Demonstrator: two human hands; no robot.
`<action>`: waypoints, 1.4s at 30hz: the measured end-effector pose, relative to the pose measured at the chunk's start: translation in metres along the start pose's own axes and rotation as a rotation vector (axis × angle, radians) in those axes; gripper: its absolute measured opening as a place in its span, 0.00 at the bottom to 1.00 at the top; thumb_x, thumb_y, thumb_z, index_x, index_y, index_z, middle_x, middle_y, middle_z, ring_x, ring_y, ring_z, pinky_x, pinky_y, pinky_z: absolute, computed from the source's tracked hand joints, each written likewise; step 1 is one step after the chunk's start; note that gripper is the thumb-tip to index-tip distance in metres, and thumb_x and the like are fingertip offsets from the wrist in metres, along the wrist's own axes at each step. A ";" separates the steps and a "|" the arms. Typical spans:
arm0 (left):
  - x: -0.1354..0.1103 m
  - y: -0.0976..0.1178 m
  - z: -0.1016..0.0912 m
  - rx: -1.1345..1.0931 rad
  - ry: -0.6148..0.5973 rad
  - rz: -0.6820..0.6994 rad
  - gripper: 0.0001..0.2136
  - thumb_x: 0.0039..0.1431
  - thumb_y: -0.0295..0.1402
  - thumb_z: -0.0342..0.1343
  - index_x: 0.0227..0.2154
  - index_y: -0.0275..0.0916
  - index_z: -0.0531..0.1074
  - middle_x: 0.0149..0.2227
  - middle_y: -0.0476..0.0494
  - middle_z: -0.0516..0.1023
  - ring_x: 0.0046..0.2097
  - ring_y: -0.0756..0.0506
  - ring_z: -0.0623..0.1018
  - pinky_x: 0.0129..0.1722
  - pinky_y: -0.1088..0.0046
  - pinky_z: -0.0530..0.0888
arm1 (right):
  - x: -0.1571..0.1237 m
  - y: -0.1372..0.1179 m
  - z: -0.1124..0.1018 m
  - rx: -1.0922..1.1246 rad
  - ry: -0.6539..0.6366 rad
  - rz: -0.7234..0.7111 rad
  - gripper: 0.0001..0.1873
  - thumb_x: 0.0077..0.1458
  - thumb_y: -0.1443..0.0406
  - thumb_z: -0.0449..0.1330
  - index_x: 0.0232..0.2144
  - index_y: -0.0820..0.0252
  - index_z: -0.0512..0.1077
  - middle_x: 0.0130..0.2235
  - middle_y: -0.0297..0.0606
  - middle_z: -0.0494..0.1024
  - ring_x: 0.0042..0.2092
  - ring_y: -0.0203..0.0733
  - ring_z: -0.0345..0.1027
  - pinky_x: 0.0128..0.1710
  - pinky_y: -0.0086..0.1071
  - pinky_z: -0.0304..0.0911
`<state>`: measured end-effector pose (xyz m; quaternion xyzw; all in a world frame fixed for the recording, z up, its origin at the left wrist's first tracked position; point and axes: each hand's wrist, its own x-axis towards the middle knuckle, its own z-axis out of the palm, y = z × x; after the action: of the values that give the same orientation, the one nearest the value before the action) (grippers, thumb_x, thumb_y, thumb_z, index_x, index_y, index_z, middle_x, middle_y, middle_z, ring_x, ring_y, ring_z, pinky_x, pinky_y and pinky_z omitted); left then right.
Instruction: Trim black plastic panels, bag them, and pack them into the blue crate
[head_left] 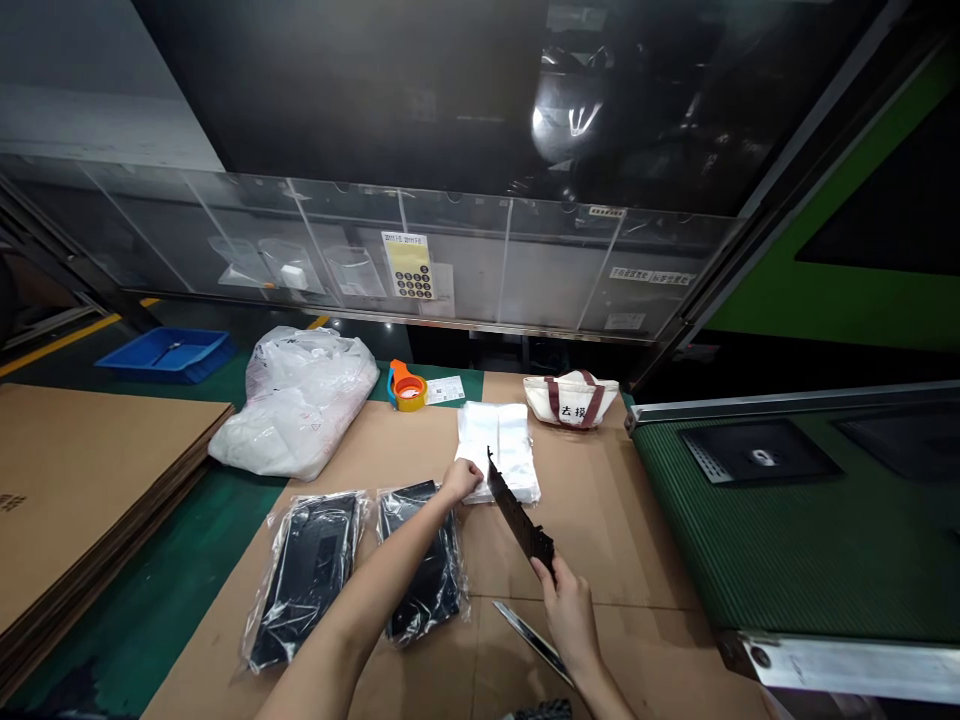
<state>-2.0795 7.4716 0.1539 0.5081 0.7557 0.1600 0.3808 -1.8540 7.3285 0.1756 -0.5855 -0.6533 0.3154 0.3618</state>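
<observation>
My right hand (568, 607) grips the near end of a thin black plastic panel (519, 515), held tilted on edge above the cardboard. My left hand (462, 481) has its fingers pinched together at the left edge of a stack of clear plastic bags (510, 450), seemingly on the edge of a bag. Under my left forearm lies a bagged black panel (424, 570). Another bagged black panel (307, 570) lies to the left of it. A long metallic blade-like tool (532, 642) rests beside my right wrist, partly hidden by it.
A conveyor (675, 520) with black panels (761, 452) runs along the right. Behind are a canvas bag (571, 400), a tape dispenser (407, 388) and a full white plastic sack (300, 400). Cardboard sheets (97, 480) and a blue tray (166, 355) are at left.
</observation>
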 end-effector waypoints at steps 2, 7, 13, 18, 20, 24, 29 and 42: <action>-0.003 0.003 -0.002 -0.023 0.015 -0.004 0.12 0.58 0.36 0.51 0.40 0.33 0.67 0.38 0.44 0.72 0.35 0.49 0.73 0.33 0.69 0.73 | 0.000 -0.001 0.001 -0.001 -0.009 -0.013 0.26 0.57 0.51 0.43 0.38 0.66 0.70 0.33 0.50 0.78 0.31 0.48 0.72 0.28 0.30 0.61; -0.008 0.006 -0.008 -0.060 0.032 -0.022 0.12 0.58 0.37 0.51 0.40 0.33 0.67 0.37 0.44 0.72 0.35 0.49 0.73 0.33 0.70 0.73 | -0.001 -0.001 0.000 -0.001 -0.002 -0.020 0.27 0.58 0.51 0.43 0.40 0.68 0.70 0.33 0.51 0.78 0.31 0.46 0.72 0.28 0.30 0.61; -0.009 0.008 -0.007 -0.101 0.007 -0.046 0.13 0.58 0.36 0.51 0.41 0.34 0.67 0.39 0.43 0.71 0.37 0.48 0.73 0.35 0.68 0.73 | -0.001 -0.001 0.001 -0.006 -0.015 -0.026 0.26 0.58 0.51 0.44 0.40 0.67 0.70 0.32 0.50 0.78 0.32 0.47 0.72 0.27 0.30 0.60; -0.010 0.007 -0.005 -0.170 0.022 -0.058 0.12 0.58 0.36 0.51 0.41 0.34 0.67 0.39 0.43 0.71 0.36 0.49 0.73 0.34 0.68 0.73 | -0.001 -0.005 0.001 0.004 -0.021 -0.026 0.27 0.58 0.51 0.42 0.41 0.67 0.69 0.32 0.49 0.78 0.30 0.46 0.72 0.27 0.29 0.60; -0.011 0.007 -0.005 -0.207 0.038 -0.059 0.12 0.58 0.36 0.51 0.41 0.34 0.67 0.39 0.43 0.71 0.36 0.49 0.73 0.34 0.68 0.73 | -0.001 -0.008 0.001 0.012 -0.029 -0.032 0.27 0.58 0.51 0.42 0.41 0.66 0.70 0.31 0.48 0.78 0.29 0.45 0.72 0.27 0.29 0.59; -0.009 0.011 -0.007 -0.292 0.086 -0.053 0.13 0.58 0.36 0.50 0.42 0.34 0.66 0.39 0.43 0.71 0.36 0.49 0.73 0.34 0.68 0.73 | 0.002 -0.010 0.003 0.019 -0.031 -0.032 0.27 0.57 0.51 0.43 0.40 0.66 0.70 0.31 0.50 0.78 0.29 0.47 0.72 0.26 0.30 0.58; -0.005 0.021 -0.013 -0.346 0.168 -0.002 0.13 0.59 0.36 0.49 0.43 0.34 0.65 0.40 0.43 0.71 0.36 0.49 0.73 0.34 0.68 0.73 | 0.007 -0.010 0.002 0.057 -0.003 -0.002 0.26 0.55 0.50 0.46 0.36 0.66 0.72 0.27 0.49 0.77 0.26 0.46 0.69 0.25 0.30 0.55; -0.027 0.028 -0.052 -0.087 0.216 0.190 0.14 0.58 0.41 0.49 0.35 0.34 0.69 0.34 0.45 0.72 0.37 0.47 0.72 0.39 0.65 0.69 | 0.009 -0.007 -0.046 0.571 0.060 0.286 0.21 0.46 0.48 0.57 0.29 0.62 0.67 0.27 0.38 0.74 0.30 0.42 0.69 0.30 0.33 0.65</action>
<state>-2.0945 7.4673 0.2177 0.5401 0.7332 0.2817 0.3024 -1.8192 7.3363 0.2067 -0.5553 -0.4386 0.5161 0.4825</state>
